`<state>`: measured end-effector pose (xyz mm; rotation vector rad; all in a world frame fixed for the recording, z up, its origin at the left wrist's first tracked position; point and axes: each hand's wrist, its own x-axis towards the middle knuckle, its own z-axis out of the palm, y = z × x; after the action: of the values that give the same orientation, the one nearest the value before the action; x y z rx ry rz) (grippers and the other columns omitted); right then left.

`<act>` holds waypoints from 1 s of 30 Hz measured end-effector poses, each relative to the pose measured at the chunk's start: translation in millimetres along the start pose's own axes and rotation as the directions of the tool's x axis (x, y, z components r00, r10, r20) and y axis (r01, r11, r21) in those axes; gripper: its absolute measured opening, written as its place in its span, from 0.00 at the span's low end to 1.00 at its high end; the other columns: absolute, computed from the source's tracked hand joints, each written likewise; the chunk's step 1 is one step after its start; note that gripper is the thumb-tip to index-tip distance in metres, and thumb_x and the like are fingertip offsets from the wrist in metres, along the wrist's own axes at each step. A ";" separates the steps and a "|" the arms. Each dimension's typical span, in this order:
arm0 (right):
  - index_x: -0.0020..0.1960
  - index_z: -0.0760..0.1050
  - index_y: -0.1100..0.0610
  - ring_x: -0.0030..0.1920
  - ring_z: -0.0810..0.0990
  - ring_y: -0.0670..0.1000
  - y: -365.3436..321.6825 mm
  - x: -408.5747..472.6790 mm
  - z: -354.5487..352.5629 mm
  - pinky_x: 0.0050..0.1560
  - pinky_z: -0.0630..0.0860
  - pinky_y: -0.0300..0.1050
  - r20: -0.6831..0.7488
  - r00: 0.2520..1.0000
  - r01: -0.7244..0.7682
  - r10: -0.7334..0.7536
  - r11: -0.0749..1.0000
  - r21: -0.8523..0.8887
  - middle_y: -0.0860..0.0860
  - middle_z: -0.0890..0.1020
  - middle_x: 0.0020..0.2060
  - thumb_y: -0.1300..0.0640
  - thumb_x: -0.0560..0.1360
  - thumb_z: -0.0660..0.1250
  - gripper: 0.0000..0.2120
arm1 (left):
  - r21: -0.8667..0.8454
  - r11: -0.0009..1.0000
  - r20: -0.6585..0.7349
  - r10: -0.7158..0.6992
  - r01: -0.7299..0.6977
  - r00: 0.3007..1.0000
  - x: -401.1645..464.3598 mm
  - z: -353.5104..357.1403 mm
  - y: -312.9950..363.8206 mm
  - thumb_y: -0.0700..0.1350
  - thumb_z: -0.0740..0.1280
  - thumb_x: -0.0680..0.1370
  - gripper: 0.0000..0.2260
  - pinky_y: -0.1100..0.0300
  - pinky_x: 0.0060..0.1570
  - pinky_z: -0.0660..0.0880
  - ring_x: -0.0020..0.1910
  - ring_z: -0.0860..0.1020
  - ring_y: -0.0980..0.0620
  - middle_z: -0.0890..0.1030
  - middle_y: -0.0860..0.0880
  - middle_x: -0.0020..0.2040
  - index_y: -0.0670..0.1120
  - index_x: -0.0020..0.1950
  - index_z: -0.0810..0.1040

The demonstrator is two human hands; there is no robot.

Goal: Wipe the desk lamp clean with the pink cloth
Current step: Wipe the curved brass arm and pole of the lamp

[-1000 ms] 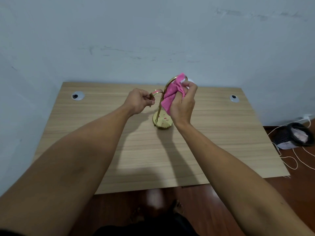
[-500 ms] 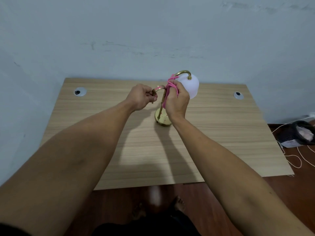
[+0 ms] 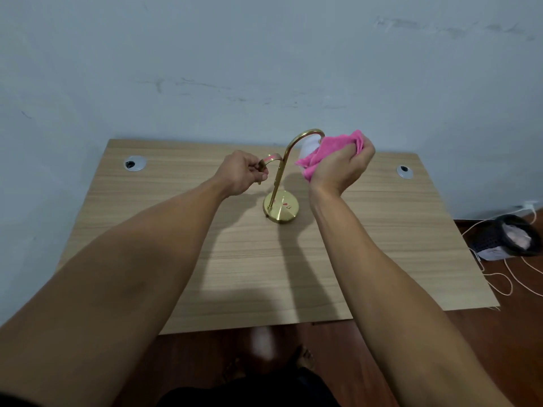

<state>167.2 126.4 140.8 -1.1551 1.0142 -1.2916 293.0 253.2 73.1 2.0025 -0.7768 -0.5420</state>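
A gold desk lamp (image 3: pixel 281 210) stands on the wooden desk (image 3: pixel 241 259) near its far middle, with a round base, a curved stem and a white shade (image 3: pixel 309 146). My left hand (image 3: pixel 242 171) grips the short curved handle on the lamp's left side. My right hand (image 3: pixel 342 165) holds the bunched pink cloth (image 3: pixel 329 151) pressed over the white shade, which is mostly hidden behind cloth and hand.
Two round cable grommets (image 3: pixel 134 163) (image 3: pixel 404 171) sit in the desk's far corners. The wall (image 3: pixel 264 69) rises directly behind the desk. On the floor at right stand a dark basket (image 3: pixel 511 235) and loose white cords (image 3: pixel 499 277).
My right hand with the pink cloth has moved from the lamp's stem rightward onto the white shade. My left hand keeps its grip on the handle.
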 end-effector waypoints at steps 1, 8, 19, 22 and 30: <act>0.64 0.76 0.53 0.59 0.82 0.64 -0.9 -1.5 3.7 0.50 0.83 0.65 0.019 0.999 0.051 -0.050 0.998 -0.024 0.54 0.80 0.62 0.56 0.80 0.54 0.17 | 0.001 1.000 0.001 0.001 -0.001 1.000 0.0 -0.1 0.2 0.37 0.75 0.74 0.02 0.71 0.38 0.71 0.34 0.79 0.59 0.84 0.48 0.37 0.43 0.45 0.86; 0.58 0.79 0.65 0.69 0.70 0.67 24.7 -25.3 22.1 0.73 0.68 0.57 0.573 0.781 0.513 -0.249 0.778 -0.362 0.61 0.76 0.69 0.65 0.74 0.50 0.21 | -0.013 1.000 0.024 -0.010 0.010 1.000 1.2 -2.2 0.6 0.37 0.75 0.74 0.02 0.66 0.43 0.74 0.38 0.80 0.55 0.84 0.45 0.38 0.41 0.46 0.85; 0.62 0.77 0.64 0.53 0.71 0.46 -6.0 -2.3 21.6 0.30 0.66 0.19 0.417 0.909 0.218 -0.001 0.853 -0.474 0.52 0.78 0.64 0.71 0.79 0.51 0.20 | -0.010 1.000 0.017 0.011 -0.011 1.000 -0.5 -1.2 1.3 0.35 0.74 0.74 0.03 0.69 0.41 0.74 0.37 0.79 0.54 0.83 0.46 0.37 0.39 0.46 0.85; 0.52 0.76 0.66 0.51 0.75 0.53 -4.6 -6.8 20.5 0.43 0.73 0.31 0.445 0.884 0.371 -0.146 0.799 -0.474 0.54 0.80 0.55 0.68 0.71 0.47 0.20 | -0.008 1.000 0.015 0.010 -0.010 1.000 0.0 -0.9 0.4 0.35 0.74 0.74 0.02 0.69 0.41 0.73 0.36 0.79 0.55 0.83 0.46 0.37 0.40 0.46 0.85; 0.54 0.79 0.68 0.67 0.74 0.58 38.0 -35.6 -4.3 0.69 0.70 0.40 0.693 0.635 0.660 -0.341 0.705 -0.257 0.58 0.81 0.56 0.77 0.73 0.57 0.16 | -0.027 1.000 0.024 0.001 -0.001 1.000 1.7 -1.3 -2.8 0.36 0.75 0.73 0.02 0.60 0.46 0.75 0.38 0.80 0.53 0.83 0.44 0.38 0.41 0.46 0.86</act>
<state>167.7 159.4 100.2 -2.2361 0.5195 -0.9588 295.9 253.9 71.2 1.9737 -0.7810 -0.5745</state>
